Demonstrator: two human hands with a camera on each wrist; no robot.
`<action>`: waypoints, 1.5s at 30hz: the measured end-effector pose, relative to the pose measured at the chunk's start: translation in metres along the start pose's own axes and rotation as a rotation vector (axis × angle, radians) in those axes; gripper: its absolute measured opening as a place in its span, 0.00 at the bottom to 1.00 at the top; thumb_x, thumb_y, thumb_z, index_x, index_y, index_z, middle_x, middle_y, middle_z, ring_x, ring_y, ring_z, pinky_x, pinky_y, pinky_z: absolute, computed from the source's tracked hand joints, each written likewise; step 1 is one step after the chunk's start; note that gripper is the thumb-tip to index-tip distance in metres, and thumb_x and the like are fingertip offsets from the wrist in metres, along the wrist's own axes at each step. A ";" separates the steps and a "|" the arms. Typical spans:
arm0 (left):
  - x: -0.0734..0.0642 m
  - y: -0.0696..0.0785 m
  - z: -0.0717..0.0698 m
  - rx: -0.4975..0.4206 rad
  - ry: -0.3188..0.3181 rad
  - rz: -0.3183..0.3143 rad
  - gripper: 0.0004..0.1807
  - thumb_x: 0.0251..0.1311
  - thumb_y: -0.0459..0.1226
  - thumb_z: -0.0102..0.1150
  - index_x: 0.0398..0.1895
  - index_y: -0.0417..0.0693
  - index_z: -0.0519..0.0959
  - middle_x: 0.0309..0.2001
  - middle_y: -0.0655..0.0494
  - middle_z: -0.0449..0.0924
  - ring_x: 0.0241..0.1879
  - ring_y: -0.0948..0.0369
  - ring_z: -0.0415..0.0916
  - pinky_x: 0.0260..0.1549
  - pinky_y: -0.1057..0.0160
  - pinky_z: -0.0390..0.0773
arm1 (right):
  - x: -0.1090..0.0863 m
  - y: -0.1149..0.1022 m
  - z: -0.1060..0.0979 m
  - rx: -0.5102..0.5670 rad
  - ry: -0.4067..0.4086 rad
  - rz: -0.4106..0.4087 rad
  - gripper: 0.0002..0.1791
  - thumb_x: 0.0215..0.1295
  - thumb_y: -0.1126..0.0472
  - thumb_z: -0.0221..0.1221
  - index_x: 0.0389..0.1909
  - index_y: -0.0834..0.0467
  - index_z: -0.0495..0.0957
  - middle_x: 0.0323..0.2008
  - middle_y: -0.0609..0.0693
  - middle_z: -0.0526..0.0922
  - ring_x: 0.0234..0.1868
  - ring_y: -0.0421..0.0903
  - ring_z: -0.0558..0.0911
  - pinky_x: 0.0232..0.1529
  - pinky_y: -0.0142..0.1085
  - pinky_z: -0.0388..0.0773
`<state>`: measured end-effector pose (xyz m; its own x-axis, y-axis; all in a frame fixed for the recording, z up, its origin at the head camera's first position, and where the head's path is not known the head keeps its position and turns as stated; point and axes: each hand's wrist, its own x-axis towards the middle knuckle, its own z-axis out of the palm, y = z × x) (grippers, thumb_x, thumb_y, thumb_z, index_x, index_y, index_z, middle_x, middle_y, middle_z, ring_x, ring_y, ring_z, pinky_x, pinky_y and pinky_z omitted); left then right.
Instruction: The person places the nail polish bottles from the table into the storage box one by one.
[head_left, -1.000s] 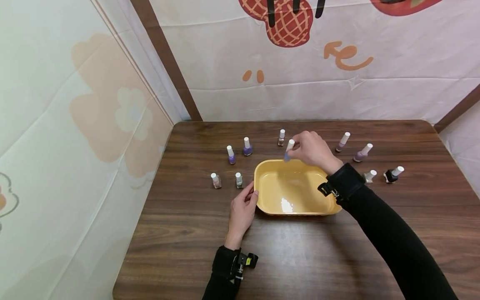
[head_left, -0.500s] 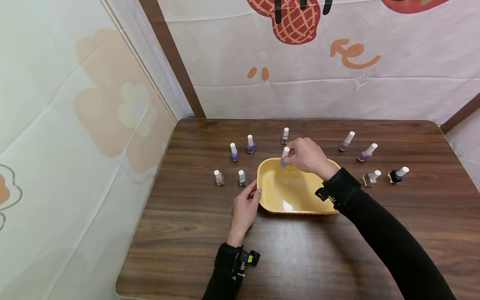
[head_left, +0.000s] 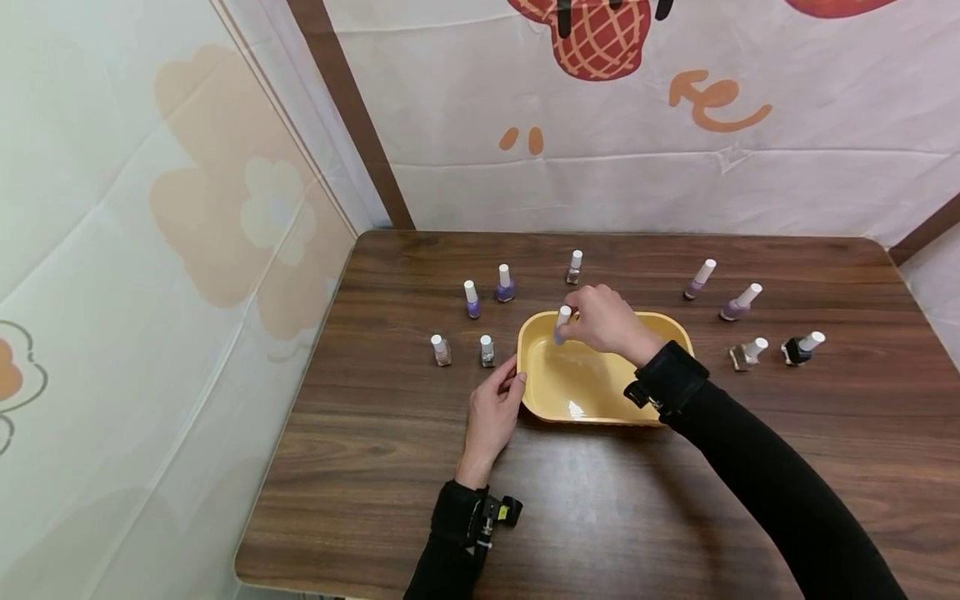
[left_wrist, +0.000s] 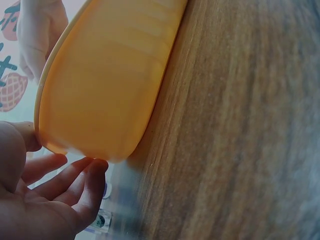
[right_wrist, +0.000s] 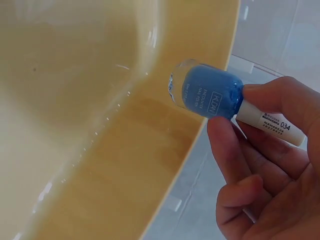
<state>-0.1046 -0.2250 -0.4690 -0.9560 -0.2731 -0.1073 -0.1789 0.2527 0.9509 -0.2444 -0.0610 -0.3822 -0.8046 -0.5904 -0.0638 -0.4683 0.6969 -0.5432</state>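
Observation:
My right hand (head_left: 606,322) pinches a blue nail polish bottle (right_wrist: 212,92) near its neck and white cap (right_wrist: 272,125). The bottle is tilted, cap up, over the back left part of a yellow plastic tray (head_left: 585,385), and nothing lies on the tray floor that shows. At the tray's left end, my left hand (head_left: 491,421) grips the rim, thumb at the edge and fingers against the outer wall, as the left wrist view shows. Close beyond those fingers stands a nail polish bottle with a white cap (head_left: 487,350).
Left of the tray are a pinkish bottle (head_left: 442,351) and two purple ones (head_left: 472,301) (head_left: 506,284). Behind it stands a clear-looking bottle (head_left: 574,267). To the right are mauve bottles (head_left: 738,303), a beige one (head_left: 746,356) and a black one (head_left: 799,349). Fabric walls border the wooden table (head_left: 360,467).
My right hand has moved left and toward me with the blue nail polish bottle, from the tray's back rim to over its inside. My left hand keeps its grip on the tray.

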 end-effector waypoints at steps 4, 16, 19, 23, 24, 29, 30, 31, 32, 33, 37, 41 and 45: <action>0.000 0.000 0.000 0.005 -0.005 0.003 0.22 0.68 0.43 0.54 0.63 0.49 0.74 0.55 0.49 0.81 0.49 0.59 0.80 0.46 0.66 0.81 | 0.002 0.001 0.006 0.016 -0.014 -0.016 0.05 0.53 0.59 0.67 0.24 0.55 0.81 0.20 0.47 0.79 0.20 0.42 0.70 0.25 0.33 0.65; 0.001 0.000 0.000 -0.007 -0.009 0.006 0.21 0.68 0.42 0.54 0.63 0.48 0.74 0.54 0.48 0.81 0.50 0.58 0.80 0.46 0.66 0.81 | 0.007 0.000 0.021 0.012 -0.039 -0.024 0.07 0.50 0.59 0.69 0.22 0.54 0.80 0.20 0.47 0.78 0.23 0.44 0.74 0.28 0.33 0.67; 0.001 0.000 0.000 -0.004 -0.009 0.011 0.21 0.68 0.42 0.54 0.63 0.48 0.74 0.53 0.48 0.81 0.50 0.58 0.80 0.46 0.66 0.81 | 0.008 0.000 0.023 0.015 -0.048 -0.016 0.07 0.50 0.59 0.69 0.22 0.54 0.80 0.21 0.47 0.78 0.23 0.44 0.74 0.29 0.33 0.68; 0.001 0.000 0.000 -0.001 -0.008 0.015 0.22 0.68 0.43 0.54 0.63 0.47 0.74 0.53 0.48 0.82 0.49 0.58 0.80 0.45 0.67 0.81 | 0.010 0.000 0.026 0.022 -0.053 -0.015 0.07 0.49 0.60 0.69 0.22 0.54 0.79 0.21 0.47 0.78 0.23 0.44 0.73 0.29 0.33 0.68; 0.001 0.000 0.000 0.001 -0.006 0.017 0.22 0.68 0.42 0.54 0.63 0.47 0.74 0.53 0.48 0.82 0.49 0.59 0.81 0.45 0.67 0.81 | 0.010 0.000 0.027 0.023 -0.052 -0.017 0.07 0.48 0.60 0.68 0.22 0.54 0.79 0.21 0.47 0.78 0.23 0.43 0.73 0.28 0.33 0.68; 0.001 0.000 0.000 0.000 0.002 0.051 0.21 0.68 0.40 0.55 0.62 0.45 0.75 0.51 0.45 0.82 0.48 0.58 0.81 0.44 0.67 0.82 | 0.010 0.001 0.031 0.015 -0.040 -0.044 0.07 0.47 0.62 0.68 0.20 0.54 0.77 0.20 0.47 0.75 0.21 0.42 0.71 0.25 0.32 0.65; 0.001 0.000 0.000 0.001 0.004 0.056 0.21 0.68 0.40 0.55 0.62 0.44 0.75 0.51 0.45 0.82 0.48 0.57 0.81 0.44 0.67 0.82 | 0.010 0.001 0.032 0.010 -0.036 -0.049 0.08 0.47 0.62 0.68 0.19 0.54 0.77 0.20 0.47 0.75 0.21 0.42 0.70 0.25 0.32 0.65; 0.001 0.000 0.000 0.000 0.004 0.059 0.21 0.68 0.40 0.55 0.62 0.44 0.75 0.51 0.45 0.82 0.48 0.57 0.81 0.44 0.67 0.82 | 0.011 0.001 0.033 0.005 -0.034 -0.054 0.08 0.47 0.62 0.67 0.19 0.54 0.76 0.20 0.47 0.75 0.20 0.42 0.70 0.25 0.32 0.65; 0.001 0.000 0.000 0.001 0.005 0.055 0.21 0.67 0.40 0.55 0.62 0.44 0.75 0.51 0.45 0.82 0.47 0.58 0.81 0.44 0.67 0.82 | 0.011 0.001 0.034 0.003 -0.032 -0.055 0.08 0.47 0.63 0.67 0.19 0.54 0.76 0.20 0.47 0.74 0.20 0.42 0.70 0.25 0.32 0.64; 0.001 0.000 0.000 0.003 0.006 0.054 0.21 0.67 0.40 0.55 0.62 0.45 0.75 0.51 0.46 0.83 0.47 0.58 0.81 0.44 0.67 0.82 | 0.012 0.000 0.036 -0.001 -0.029 -0.057 0.08 0.47 0.63 0.67 0.19 0.54 0.76 0.20 0.47 0.74 0.20 0.42 0.69 0.25 0.32 0.64; 0.001 -0.001 0.001 0.005 0.006 0.058 0.21 0.67 0.40 0.55 0.62 0.45 0.75 0.51 0.47 0.83 0.47 0.58 0.82 0.44 0.67 0.82 | 0.013 0.000 0.039 -0.015 -0.026 -0.059 0.09 0.47 0.63 0.64 0.18 0.55 0.73 0.19 0.48 0.71 0.20 0.42 0.67 0.25 0.32 0.62; 0.002 -0.002 0.001 0.008 0.003 0.053 0.21 0.67 0.40 0.55 0.62 0.45 0.75 0.51 0.47 0.83 0.47 0.58 0.82 0.44 0.68 0.82 | 0.014 0.001 0.041 -0.011 -0.024 -0.061 0.09 0.48 0.64 0.62 0.17 0.55 0.71 0.18 0.48 0.69 0.19 0.41 0.65 0.24 0.31 0.61; 0.002 -0.002 0.000 0.003 0.001 0.046 0.21 0.67 0.40 0.55 0.62 0.45 0.75 0.51 0.47 0.83 0.47 0.58 0.82 0.44 0.68 0.82 | 0.015 0.000 0.043 0.006 -0.022 -0.064 0.09 0.49 0.66 0.60 0.17 0.55 0.71 0.17 0.47 0.68 0.18 0.41 0.64 0.23 0.31 0.60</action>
<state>-0.1059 -0.2255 -0.4708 -0.9630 -0.2620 -0.0631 -0.1355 0.2682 0.9538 -0.2409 -0.0879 -0.4192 -0.7650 -0.6424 -0.0471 -0.5161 0.6550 -0.5519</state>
